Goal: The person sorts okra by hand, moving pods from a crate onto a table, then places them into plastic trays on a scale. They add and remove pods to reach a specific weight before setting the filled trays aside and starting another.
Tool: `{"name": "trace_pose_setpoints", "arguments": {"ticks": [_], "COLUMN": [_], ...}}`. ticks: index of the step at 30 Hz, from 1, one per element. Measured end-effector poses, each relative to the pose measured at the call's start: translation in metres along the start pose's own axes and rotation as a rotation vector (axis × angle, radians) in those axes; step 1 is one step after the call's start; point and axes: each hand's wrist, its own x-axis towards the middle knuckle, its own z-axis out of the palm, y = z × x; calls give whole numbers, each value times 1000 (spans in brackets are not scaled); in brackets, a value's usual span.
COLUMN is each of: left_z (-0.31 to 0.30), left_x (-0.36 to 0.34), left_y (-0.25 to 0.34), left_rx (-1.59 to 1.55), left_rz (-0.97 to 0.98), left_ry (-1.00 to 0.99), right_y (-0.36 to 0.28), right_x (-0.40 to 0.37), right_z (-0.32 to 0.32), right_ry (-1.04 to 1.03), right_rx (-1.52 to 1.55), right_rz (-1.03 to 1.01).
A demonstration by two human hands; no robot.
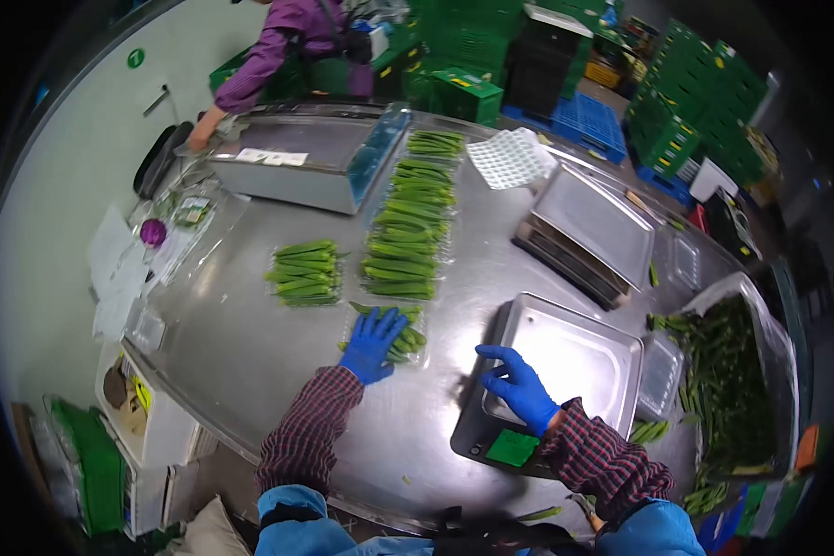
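My left hand (371, 348), in a blue glove, lies with fingers spread over a clear tray of okra (406, 335). Just beyond it, a column of packed okra trays (406, 230) runs away from me, with another okra tray (305, 273) to its left. My right hand (519, 382), also gloved in blue, hovers over the weighing scale (579, 357) with its metal pan. Its fingers are parted, the index finger stretched out to the left, and nothing shows in them. A green display panel (512, 448) is on the scale's near side.
Loose okra (718, 371) fills a lined container at right, beside a clear plastic tray (659, 375). Another metal-topped device (591, 227) stands behind the scale. A wrapping machine (292, 171) is at back left, where a person in a purple sleeve (259, 69) works. Green crates (676, 93) are stacked behind.
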Motion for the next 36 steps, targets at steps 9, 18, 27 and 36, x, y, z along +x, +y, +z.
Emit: {"name": "trace_pose_setpoints", "arguments": {"ticks": [9,18,27,36], "left_z": [5,-41,-55,-22], "left_x": [24,55,99,132], "left_y": [15,172,377,473], "left_rx": [-19,-334,-413,-388], "left_rz": [159,127,360,494], "left_ry": [148,339,181,-43], "right_y": [56,200,208,218], "right_x": [-137,-345,-205,-186], "right_z": [-101,-240,-291,-305], "right_ry": [377,1140,596,664], "right_rx": [-40,-408,-1258,-1122], "right_rz": [-46,175,-26,-227]}}
